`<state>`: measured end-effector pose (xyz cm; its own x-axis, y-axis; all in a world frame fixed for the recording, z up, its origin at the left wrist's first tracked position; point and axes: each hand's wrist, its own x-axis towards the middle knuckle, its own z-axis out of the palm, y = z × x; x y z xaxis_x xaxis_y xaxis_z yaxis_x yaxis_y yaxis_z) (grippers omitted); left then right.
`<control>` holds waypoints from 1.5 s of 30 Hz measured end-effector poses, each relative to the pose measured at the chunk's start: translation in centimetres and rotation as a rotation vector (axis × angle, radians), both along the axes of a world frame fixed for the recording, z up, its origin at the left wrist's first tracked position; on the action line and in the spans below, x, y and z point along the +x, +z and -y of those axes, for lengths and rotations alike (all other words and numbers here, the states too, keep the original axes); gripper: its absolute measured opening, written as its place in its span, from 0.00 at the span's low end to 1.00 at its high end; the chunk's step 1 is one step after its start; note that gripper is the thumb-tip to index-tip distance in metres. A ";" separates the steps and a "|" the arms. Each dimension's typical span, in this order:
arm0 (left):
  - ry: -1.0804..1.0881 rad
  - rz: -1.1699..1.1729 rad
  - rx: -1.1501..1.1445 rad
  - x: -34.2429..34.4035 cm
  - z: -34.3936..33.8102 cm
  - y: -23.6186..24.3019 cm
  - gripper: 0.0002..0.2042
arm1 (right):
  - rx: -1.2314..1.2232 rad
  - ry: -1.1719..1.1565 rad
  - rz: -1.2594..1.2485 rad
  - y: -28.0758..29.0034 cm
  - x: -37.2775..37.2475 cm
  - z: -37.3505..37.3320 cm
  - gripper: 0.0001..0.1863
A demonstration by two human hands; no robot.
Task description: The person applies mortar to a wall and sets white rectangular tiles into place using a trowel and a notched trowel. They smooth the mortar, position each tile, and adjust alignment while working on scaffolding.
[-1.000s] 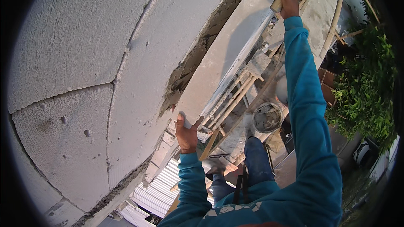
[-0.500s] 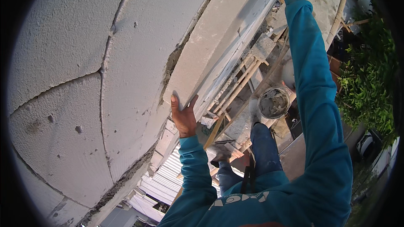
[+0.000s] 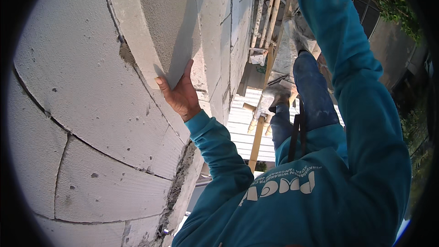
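The left hand (image 3: 180,95) holds the near end of the long pale block (image 3: 168,13), its thumb and fingers spread wide, perhaps to keep that end steady. The block lies along the wall (image 3: 87,91) with only a thin line between, likely so it fits snugly. The right hand is past the top edge, so I cannot tell what it holds. Half a second ago, a bit of it showed there, and the gap by the block looked wider and rougher.
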<state>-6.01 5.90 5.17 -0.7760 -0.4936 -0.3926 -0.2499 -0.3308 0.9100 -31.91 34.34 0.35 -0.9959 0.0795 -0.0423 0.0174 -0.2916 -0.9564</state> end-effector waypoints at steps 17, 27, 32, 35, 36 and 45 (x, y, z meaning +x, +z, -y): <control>0.046 0.025 0.090 -1.1 0.6 1.7 0.36 | -0.194 0.508 1.089 -5.9 34.8 0.3 0.33; 0.030 0.090 -0.143 -1.3 -0.5 1.8 0.32 | -0.032 0.660 0.815 -9.6 32.0 0.7 0.32; 0.045 0.136 -0.126 -1.4 -0.2 2.1 0.34 | 0.059 0.683 0.751 -9.3 30.7 1.1 0.33; 0.064 0.153 -0.115 -1.3 -0.4 2.1 0.36 | 0.091 0.685 0.728 -9.0 30.0 1.1 0.32; 0.064 0.159 -0.115 -1.2 -0.4 2.1 0.37 | 0.080 0.667 0.735 -8.9 30.0 1.3 0.31; 0.065 0.194 0.013 -0.7 -0.7 2.0 0.36 | -0.138 0.182 0.827 -4.6 21.5 3.0 0.34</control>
<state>-6.74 6.63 7.17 -0.6520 -0.5339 -0.5383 -0.3982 -0.3630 0.8424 -10.42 31.29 -4.30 -0.6372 -0.1383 -0.7582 0.7515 -0.3295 -0.5715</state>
